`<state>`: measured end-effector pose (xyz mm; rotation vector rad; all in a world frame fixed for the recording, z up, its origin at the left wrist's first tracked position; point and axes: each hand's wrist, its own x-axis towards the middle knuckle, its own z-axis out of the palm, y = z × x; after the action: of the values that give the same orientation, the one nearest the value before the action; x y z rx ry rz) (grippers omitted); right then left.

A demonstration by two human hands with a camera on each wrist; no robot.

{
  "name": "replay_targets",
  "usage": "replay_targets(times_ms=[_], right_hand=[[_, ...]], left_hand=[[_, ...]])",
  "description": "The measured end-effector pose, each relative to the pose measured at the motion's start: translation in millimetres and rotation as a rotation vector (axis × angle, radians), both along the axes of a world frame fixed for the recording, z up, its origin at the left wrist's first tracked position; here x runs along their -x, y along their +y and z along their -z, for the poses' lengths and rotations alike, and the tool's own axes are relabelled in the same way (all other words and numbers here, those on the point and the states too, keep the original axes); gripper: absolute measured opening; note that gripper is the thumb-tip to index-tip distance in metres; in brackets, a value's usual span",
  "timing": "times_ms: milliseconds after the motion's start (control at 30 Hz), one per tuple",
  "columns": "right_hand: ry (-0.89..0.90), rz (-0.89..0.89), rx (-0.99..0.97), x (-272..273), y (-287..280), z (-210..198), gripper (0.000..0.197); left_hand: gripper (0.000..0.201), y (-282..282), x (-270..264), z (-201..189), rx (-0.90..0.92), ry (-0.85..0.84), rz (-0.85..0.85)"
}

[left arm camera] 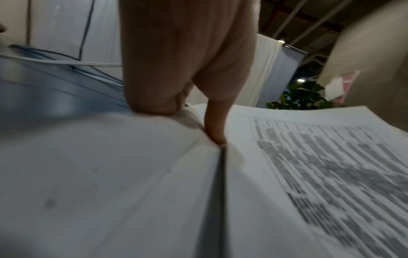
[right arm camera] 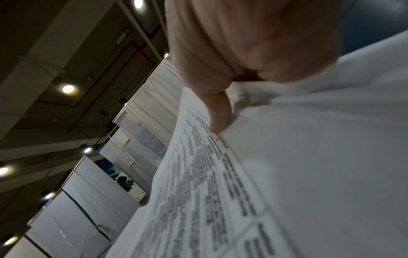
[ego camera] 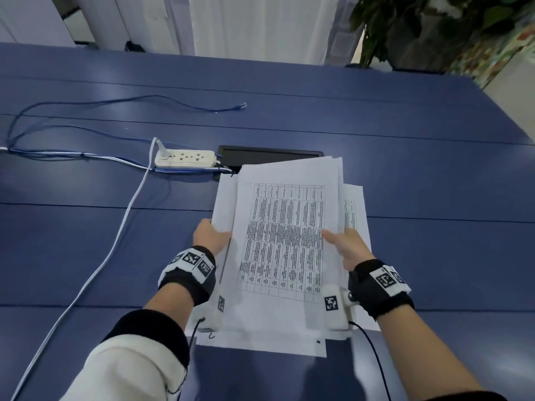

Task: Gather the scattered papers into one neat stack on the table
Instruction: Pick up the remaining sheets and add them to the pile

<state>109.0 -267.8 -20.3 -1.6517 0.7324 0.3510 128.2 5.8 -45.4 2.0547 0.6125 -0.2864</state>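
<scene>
- While the papers (ego camera: 285,241) sit as an uneven sheaf over the blue table (ego camera: 419,175), the left hand (ego camera: 210,235) pinches their left edge, thumb on top.
- The right hand (ego camera: 346,246) pinches their right edge likewise.
- Beyond the papers' far edge: a power strip (ego camera: 185,158), a black hatch (ego camera: 269,154).
- Left of the papers trail cables (ego camera: 115,235).

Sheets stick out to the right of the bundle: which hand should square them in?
Probably the right hand: it grips the papers on the edge where offset sheets fan out. The left hand holds the opposite edge and can brace.
</scene>
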Motion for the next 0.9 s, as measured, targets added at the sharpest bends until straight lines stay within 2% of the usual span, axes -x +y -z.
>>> replay_targets(times_ms=[100, 200, 267, 400, 533, 667, 733, 800, 833, 900], right_hand=[[-0.050, 0.004, -0.057, 10.5, -9.5, -6.4, 0.045], [-0.107, 0.022, -0.146, 18.2, -32.2, -11.9, 0.036], [-0.125, 0.041, -0.201, 22.1, -47.9, -19.0, 0.033], [-0.101, 0.079, -0.229, 17.7, -71.9, -27.1, 0.023], [-0.021, 0.078, -0.052, 11.0, -76.7, -18.7, 0.040], [0.006, 0.016, 0.073, 6.7, -65.6, -4.7, 0.042], [-0.017, -0.018, 0.274, 2.6, -57.4, -2.5, 0.042], [0.011, -0.064, 0.536, -1.5, -52.5, -1.2, 0.050], [0.044, -0.083, 0.615, -2.1, -50.7, -2.1, 0.058], [0.090, -0.096, 0.652, -3.3, -46.6, -2.6, 0.067]], left_hand=[[0.030, 5.5, 8.7, -3.2, 0.103, -0.024, 0.028], [0.027, 6.9, 12.4, -7.2, 0.206, -0.138, -0.026], [0.026, 5.9, 11.1, -8.9, 0.204, -0.182, -0.072], [0.029, -5.0, 6.3, -5.1, 0.097, -0.132, -0.061], [0.045, -31.0, 2.3, -2.9, 0.006, -0.051, 0.087], [0.036, -51.2, 3.0, -4.9, -0.023, -0.045, 0.086], [0.033, -50.9, 3.1, -5.5, -0.054, -0.039, 0.101], [0.033, -46.3, 2.7, -6.6, -0.134, -0.026, 0.120], [0.033, -43.8, 2.3, -5.7, -0.188, -0.016, 0.123], [0.035, -40.8, 3.8, -4.9, -0.270, -0.002, 0.131]])
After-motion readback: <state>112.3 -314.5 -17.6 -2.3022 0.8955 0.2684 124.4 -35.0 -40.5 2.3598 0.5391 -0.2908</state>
